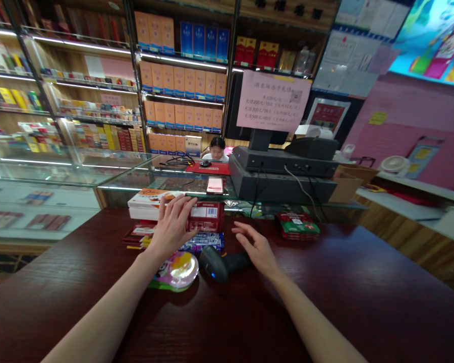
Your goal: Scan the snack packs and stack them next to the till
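My left hand reaches over a group of packages, its fingers spread across the edges of a white-and-orange box and a dark red box with a barcode. Whether it touches them I cannot tell. Under its wrist lies a round clear-topped package with a pink and yellow print. Blue wrapped packs and flat dark red packs sit in front of the boxes. A black barcode scanner lies on the table, its handle end beside my right hand, which is open and holds nothing.
Green-and-red packs are stacked to the right on the dark wooden table. Behind it stand a glass counter and a till with a monitor. A person is beyond the counter, before stocked shelves.
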`<state>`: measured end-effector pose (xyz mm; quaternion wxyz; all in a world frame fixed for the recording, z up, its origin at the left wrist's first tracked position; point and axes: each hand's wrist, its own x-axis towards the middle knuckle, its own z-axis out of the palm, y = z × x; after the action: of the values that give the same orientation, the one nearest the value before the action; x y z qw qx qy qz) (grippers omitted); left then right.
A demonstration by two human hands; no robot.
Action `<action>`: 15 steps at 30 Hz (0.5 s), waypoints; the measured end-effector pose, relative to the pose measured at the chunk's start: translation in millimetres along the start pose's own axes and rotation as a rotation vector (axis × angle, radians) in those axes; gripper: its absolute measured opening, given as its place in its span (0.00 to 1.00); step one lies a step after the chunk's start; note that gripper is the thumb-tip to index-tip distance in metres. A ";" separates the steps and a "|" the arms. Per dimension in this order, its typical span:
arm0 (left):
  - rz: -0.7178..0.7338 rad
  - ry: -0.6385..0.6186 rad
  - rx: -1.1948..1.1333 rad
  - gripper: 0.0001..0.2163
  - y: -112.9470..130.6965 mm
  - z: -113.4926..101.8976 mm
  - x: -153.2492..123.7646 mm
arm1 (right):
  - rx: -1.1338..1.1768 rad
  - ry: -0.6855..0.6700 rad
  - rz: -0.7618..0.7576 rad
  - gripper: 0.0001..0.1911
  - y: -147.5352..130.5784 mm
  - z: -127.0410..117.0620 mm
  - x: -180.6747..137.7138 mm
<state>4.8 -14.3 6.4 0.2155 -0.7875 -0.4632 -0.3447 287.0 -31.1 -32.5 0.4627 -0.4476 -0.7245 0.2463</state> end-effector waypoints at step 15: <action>0.105 -0.057 -0.028 0.38 29.4 -2.4 2.4 | 0.202 0.106 0.109 0.16 -7.1 10.4 7.1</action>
<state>30.7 -28.5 9.2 0.2090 -0.8231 -0.4222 -0.3170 273.5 -27.7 -28.5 0.5290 -0.4497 -0.6453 0.3188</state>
